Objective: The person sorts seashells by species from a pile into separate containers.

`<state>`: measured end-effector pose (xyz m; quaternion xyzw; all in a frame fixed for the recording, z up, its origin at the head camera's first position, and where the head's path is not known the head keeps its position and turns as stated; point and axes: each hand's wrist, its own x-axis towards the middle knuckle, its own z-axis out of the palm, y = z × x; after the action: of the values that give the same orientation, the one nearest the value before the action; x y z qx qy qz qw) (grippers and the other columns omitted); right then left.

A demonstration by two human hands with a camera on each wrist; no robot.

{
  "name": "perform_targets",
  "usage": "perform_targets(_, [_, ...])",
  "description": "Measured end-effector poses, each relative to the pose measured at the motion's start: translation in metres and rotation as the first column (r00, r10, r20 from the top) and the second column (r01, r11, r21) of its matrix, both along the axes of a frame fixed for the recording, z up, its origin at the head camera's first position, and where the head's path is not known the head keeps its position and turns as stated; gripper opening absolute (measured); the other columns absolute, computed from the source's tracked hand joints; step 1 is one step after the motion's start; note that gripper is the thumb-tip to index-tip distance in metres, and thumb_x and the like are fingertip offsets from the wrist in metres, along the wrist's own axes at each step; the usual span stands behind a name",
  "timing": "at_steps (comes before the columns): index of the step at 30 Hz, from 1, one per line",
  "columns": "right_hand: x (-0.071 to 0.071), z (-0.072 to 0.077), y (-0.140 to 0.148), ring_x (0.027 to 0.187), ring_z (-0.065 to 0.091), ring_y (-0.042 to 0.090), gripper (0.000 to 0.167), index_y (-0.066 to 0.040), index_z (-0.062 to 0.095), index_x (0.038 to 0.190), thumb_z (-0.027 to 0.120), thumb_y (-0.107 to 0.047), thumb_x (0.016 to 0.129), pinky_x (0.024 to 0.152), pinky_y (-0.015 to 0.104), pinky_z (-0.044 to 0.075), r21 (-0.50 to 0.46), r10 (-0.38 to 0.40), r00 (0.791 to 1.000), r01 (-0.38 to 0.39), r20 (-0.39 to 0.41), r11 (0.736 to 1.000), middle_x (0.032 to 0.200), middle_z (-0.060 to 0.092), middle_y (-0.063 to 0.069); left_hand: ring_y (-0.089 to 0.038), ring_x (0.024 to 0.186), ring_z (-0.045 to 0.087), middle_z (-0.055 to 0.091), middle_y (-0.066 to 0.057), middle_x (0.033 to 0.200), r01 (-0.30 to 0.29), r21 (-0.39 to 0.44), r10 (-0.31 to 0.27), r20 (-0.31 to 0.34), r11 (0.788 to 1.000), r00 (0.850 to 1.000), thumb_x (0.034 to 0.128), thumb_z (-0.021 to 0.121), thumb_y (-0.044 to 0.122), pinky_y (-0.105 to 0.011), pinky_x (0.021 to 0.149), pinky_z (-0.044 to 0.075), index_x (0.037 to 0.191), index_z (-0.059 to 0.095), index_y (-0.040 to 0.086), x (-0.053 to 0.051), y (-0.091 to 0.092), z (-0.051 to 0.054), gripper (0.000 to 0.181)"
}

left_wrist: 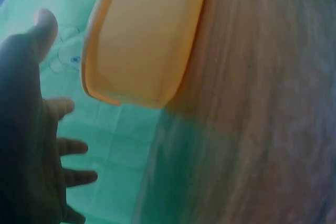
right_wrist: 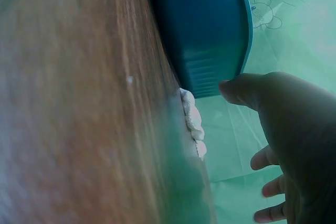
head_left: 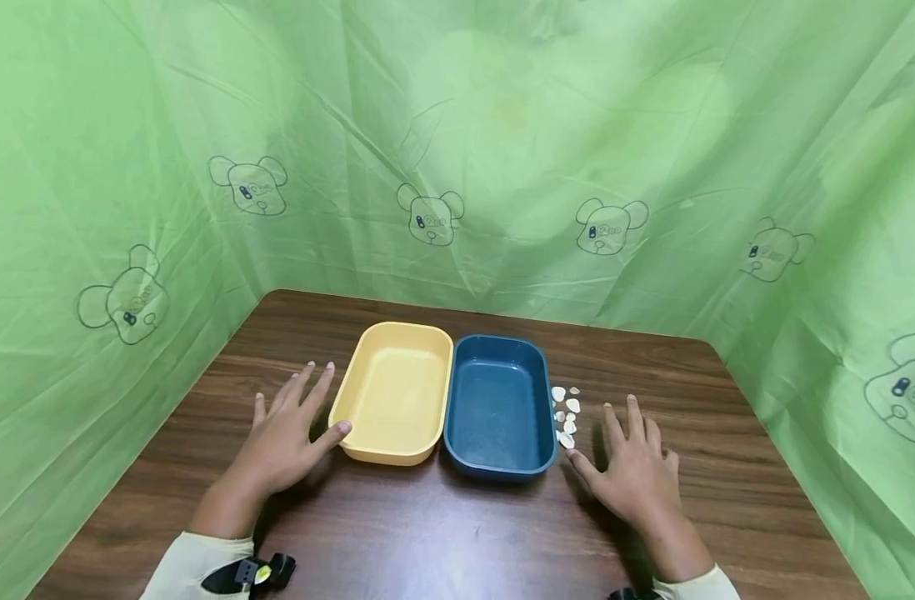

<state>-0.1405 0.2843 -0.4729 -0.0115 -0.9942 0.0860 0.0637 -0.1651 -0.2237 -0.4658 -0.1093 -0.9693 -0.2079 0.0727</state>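
A yellow tray and a dark blue tray stand side by side, with bare insides. Several small white shells lie just right of the blue tray; the right wrist view shows them as a white row. My left hand is spread at the yellow tray's left side, thumb by its near left corner; whether it touches, I cannot tell. My right hand has its fingers spread right of the shells, thumb tip close to the nearest one, holding nothing.
The brown wooden table reaches back to a green cloth printed with bear-like faces, which hangs behind it and along both sides. A black strap device sits on the left wrist over a pale sleeve.
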Motion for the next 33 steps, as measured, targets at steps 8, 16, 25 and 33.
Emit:
perform_targets(8, [-0.008, -0.012, 0.002, 0.112, 0.067, 0.049, 0.094, -0.008, 0.05, 0.161, 0.072, -0.07, 0.094, 0.078, 0.067, 0.057, -0.12, 0.011, 1.0, -0.011, -0.002, 0.993, 0.135, 0.059, 0.026, -0.062, 0.16, 0.026, 0.027, -0.03, 0.177, 0.145, 0.192, -0.142, -0.033, 0.971, 0.989, 0.1077, 0.067, 0.04, -0.094, 0.114, 0.018, 0.177, 0.017, 0.022, -0.003, -0.007, -0.014, 0.087])
perform_targets(16, [-0.014, -0.019, 0.006, 0.124, 0.069, 0.051, 0.093, -0.004, 0.052, 0.159, 0.077, -0.065, 0.094, 0.096, 0.07, 0.057, -0.207, 0.012, 0.999, -0.022, -0.048, 0.978, 0.136, 0.07, 0.027, -0.06, 0.158, 0.03, 0.027, -0.028, 0.177, 0.24, 0.3, -0.238, -0.044, 0.923, 0.97, 0.1083, 0.067, 0.029, -0.088, 0.114, 0.03, 0.178, 0.015, 0.021, -0.012, -0.012, -0.026, 0.087])
perform_targets(25, [-0.02, -0.025, 0.008, 0.074, 0.058, 0.019, 0.064, -0.008, 0.067, 0.135, 0.091, -0.046, 0.088, 0.068, 0.038, 0.051, -0.314, 0.03, 0.996, -0.055, -0.084, 0.948, 0.075, 0.061, 0.0, -0.061, 0.156, 0.035, 0.03, -0.031, 0.176, 0.241, 0.307, -0.247, -0.019, 0.921, 0.969, 0.1077, 0.068, 0.03, -0.085, 0.114, 0.036, 0.178, 0.011, 0.018, -0.011, -0.017, -0.029, 0.091])
perform_targets(33, [-0.023, -0.031, 0.005, 0.066, 0.049, 0.006, 0.053, -0.007, 0.074, 0.125, 0.097, -0.032, 0.084, 0.066, 0.027, 0.044, -0.388, 0.085, 0.977, -0.158, -0.197, 0.908, 0.074, 0.058, -0.001, -0.061, 0.157, 0.034, 0.028, -0.029, 0.177, 0.23, 0.29, -0.241, 0.002, 0.929, 0.971, 0.1066, 0.07, 0.033, -0.087, 0.116, 0.031, 0.178, 0.01, 0.022, -0.013, -0.019, -0.029, 0.094])
